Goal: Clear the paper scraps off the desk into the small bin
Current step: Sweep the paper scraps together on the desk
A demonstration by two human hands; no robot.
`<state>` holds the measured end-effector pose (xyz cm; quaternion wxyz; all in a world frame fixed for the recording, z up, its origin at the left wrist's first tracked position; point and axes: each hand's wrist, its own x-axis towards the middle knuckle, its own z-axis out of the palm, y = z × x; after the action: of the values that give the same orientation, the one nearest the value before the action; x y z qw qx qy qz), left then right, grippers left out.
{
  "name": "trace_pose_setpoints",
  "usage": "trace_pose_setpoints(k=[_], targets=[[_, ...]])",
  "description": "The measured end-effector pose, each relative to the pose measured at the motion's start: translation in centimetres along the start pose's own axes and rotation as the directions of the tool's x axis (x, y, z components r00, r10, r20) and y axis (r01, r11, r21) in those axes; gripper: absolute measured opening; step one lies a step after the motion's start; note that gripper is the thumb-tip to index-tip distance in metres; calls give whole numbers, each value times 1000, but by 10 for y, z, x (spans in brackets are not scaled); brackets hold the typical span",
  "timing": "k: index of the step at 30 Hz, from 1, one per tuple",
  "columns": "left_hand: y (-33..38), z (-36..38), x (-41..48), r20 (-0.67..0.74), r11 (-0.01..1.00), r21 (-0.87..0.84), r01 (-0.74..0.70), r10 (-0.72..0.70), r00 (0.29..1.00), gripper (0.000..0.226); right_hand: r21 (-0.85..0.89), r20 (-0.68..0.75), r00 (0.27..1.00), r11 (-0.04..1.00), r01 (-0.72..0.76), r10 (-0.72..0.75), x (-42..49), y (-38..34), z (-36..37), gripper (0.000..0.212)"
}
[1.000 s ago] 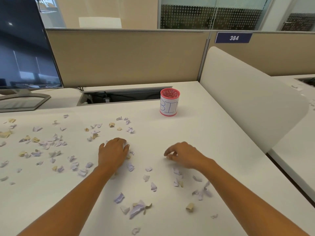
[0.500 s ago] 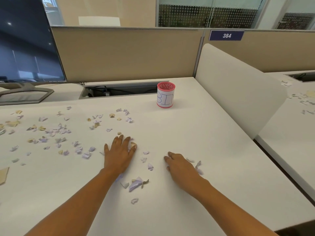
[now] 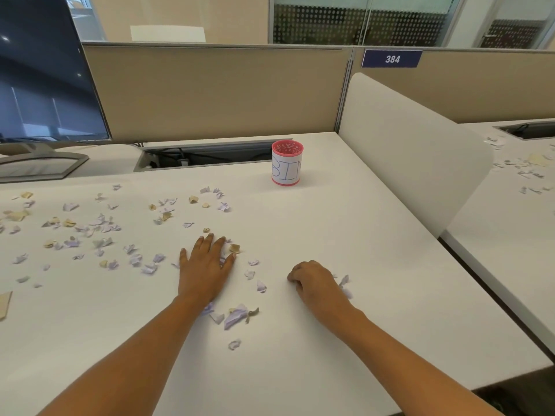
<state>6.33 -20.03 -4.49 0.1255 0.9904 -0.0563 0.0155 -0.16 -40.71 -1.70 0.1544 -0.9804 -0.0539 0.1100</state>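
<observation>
Head view: well in front of the pink bin [image 3: 286, 163], the left hand [image 3: 207, 267] lies flat, fingers straight, pressing paper scraps [image 3: 235, 316], while the right hand [image 3: 315, 282] has its fingers curled under; whether they hold a scrap cannot be told. More scraps litter the desk [image 3: 330, 235] to the left of the upright bin.
</observation>
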Motion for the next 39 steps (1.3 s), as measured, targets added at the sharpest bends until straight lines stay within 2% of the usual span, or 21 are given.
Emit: trace_pose_setpoints(k=[2,4,10,14,20,27,35,39], targets=[[0,0,0,-2,1000,-8,1,-1,1000,50,2,19,999,999,-42,42,10,3,-5,32],[1,0,0,2,1000,-10,1,-1,1000,51,0,-32,998,998,-58,58,17,5,-10,30],[1,-2,-1,10,1000,-13,3,-3,1000,51,64,-185,983,998,3,9,38,13,-32,32],[0,-1,0,24,1000,-10,10,-10,1000,52,12,-198,980,1000,15,-13,72,12,-55,34],[0,1,0,10,1000,-9,17,-16,1000,90,27,-305,952,1000,3,5,130,3,-99,29],[-1,4,0,-3,999,-20,26,-27,1000,90,177,-465,877,983,-44,123,190,-3,-155,30],[-2,5,0,-9,997,-61,40,-41,999,86,187,-434,879,974,-128,198,234,-8,-173,24],[-2,6,0,-12,997,-62,42,-43,999,84,171,-417,889,977,-130,191,243,-4,-168,26]])
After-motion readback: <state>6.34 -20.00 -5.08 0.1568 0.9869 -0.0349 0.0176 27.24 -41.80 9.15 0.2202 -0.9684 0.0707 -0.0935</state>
